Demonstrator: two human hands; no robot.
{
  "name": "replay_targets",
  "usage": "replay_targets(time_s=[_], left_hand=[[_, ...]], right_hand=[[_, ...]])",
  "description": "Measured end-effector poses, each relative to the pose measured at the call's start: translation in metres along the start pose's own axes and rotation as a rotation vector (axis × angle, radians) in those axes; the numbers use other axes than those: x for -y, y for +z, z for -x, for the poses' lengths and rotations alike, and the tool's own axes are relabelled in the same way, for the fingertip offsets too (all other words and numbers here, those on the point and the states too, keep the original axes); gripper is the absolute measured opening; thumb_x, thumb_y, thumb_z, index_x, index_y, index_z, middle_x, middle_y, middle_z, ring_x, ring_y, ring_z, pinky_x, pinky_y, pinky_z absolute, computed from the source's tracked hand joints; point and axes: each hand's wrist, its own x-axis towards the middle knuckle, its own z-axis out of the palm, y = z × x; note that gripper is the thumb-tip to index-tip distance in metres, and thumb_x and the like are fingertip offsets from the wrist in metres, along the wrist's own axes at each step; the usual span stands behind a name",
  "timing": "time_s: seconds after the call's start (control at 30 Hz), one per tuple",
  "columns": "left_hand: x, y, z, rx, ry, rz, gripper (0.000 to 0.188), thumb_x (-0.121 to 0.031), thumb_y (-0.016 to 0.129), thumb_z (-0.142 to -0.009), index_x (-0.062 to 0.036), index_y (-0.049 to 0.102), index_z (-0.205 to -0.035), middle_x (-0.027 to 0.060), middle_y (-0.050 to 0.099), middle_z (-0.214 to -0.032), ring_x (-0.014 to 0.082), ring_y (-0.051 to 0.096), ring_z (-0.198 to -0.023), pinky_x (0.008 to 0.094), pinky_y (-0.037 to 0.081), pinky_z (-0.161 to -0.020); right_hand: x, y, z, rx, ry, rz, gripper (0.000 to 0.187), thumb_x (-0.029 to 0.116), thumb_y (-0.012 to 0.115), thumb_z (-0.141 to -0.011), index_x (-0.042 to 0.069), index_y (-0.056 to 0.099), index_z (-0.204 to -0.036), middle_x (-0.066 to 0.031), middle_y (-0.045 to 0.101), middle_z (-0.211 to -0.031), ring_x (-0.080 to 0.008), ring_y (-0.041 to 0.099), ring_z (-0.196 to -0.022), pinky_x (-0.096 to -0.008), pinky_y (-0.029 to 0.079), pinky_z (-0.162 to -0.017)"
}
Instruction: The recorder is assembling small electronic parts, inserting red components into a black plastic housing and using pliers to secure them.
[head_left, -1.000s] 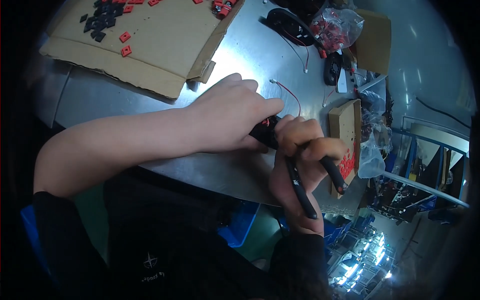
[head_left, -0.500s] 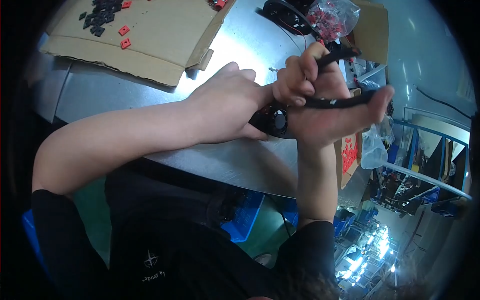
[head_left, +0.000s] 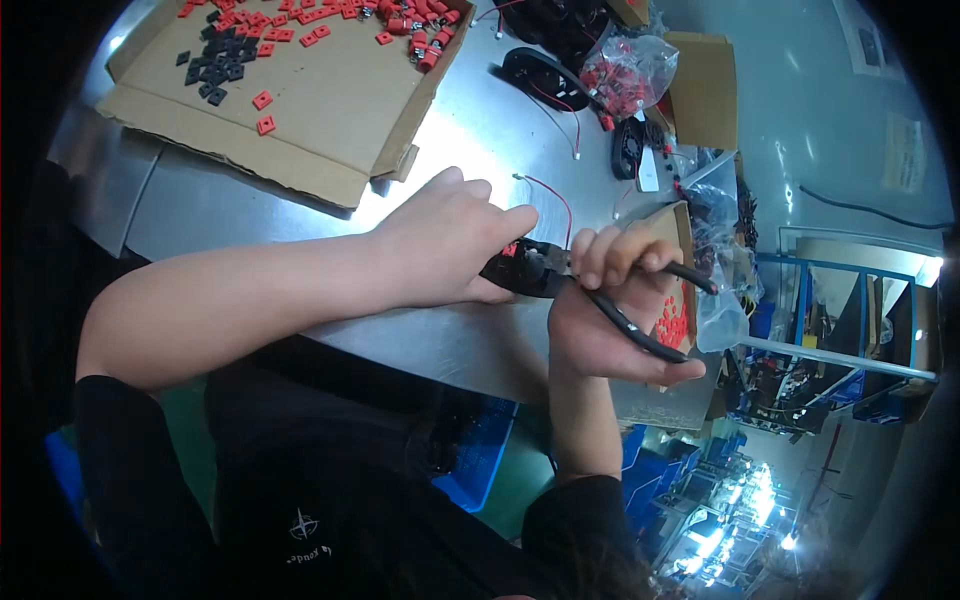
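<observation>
My left hand (head_left: pixel 447 243) is closed around a small black fan (head_left: pixel 522 275), most of it hidden by the fingers. A small red piece (head_left: pixel 510 249) shows on the fan beside the thumb. My right hand (head_left: pixel 605 305) grips a pair of pliers (head_left: pixel 632 332) with black handles, spread apart across the palm. The metal jaws of the pliers lie against the fan; what they pinch, if anything, cannot be made out. A red wire (head_left: pixel 562 196) with a small plug end rises behind the jaws.
A shallow cardboard tray (head_left: pixel 270 182) at the far left holds black and red square pieces and red cylindrical parts. Larger black fans (head_left: pixel 545 78) and a clear bag (head_left: pixel 630 75) of red parts lie at the back. A cardboard box (head_left: pixel 684 225) with red bits stands at right.
My right hand has come down toward me with the pliers, whose jaws now show at the fan. The view has shifted, showing more of the tray. My left hand keeps its hold.
</observation>
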Motion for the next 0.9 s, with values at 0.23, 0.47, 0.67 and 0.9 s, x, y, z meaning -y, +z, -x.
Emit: replay_targets(time_s=[0.23,0.47,0.67,0.9], left_hand=[[0.0,0.004,0.001,-0.019,0.03,-0.086,0.058,-0.048,0.084,-0.079,-0.0091,0.056,-0.11,0.0086,0.069,-0.085,0.0277,0.063,-0.094,0.0411,0.043,-0.084],[-0.005,0.008,0.002,-0.106,0.063,-0.146,0.06,-0.05,0.084,-0.079,-0.0069,0.054,-0.108,0.0071,0.066,-0.086,0.0248,0.059,-0.095,0.0388,0.041,-0.083],[-0.002,0.008,-0.001,-0.076,0.123,-0.184,0.062,-0.051,0.085,-0.077,-0.0067,0.054,-0.108,0.0057,0.063,-0.091,0.0235,0.056,-0.097,0.0385,0.041,-0.085],[-0.003,0.007,-0.001,-0.052,0.142,-0.163,0.061,-0.047,0.085,-0.076,-0.007,0.054,-0.109,0.0058,0.063,-0.092,0.0244,0.056,-0.097,0.0394,0.041,-0.086]], right_hand=[[-0.01,0.002,0.006,-0.225,0.051,-0.036,0.098,0.101,0.046,-0.073,0.009,0.047,-0.107,-0.0048,0.043,-0.086,-0.0169,0.042,-0.074,-0.0337,0.033,-0.073],[-0.014,0.005,0.006,-0.5,0.119,-0.117,0.092,0.097,0.048,-0.074,0.01,0.044,-0.104,-0.0046,0.042,-0.085,-0.0173,0.041,-0.073,-0.0344,0.035,-0.074],[-0.016,-0.01,0.007,-0.47,0.174,-0.261,0.095,0.104,0.035,-0.074,0.012,0.041,-0.097,-0.0021,0.039,-0.078,-0.0158,0.038,-0.067,-0.0314,0.032,-0.067],[-0.015,-0.015,0.009,-0.26,0.175,-0.195,0.101,0.109,0.033,-0.067,0.013,0.042,-0.1,-0.0022,0.039,-0.078,-0.0151,0.037,-0.065,-0.0334,0.032,-0.065]])
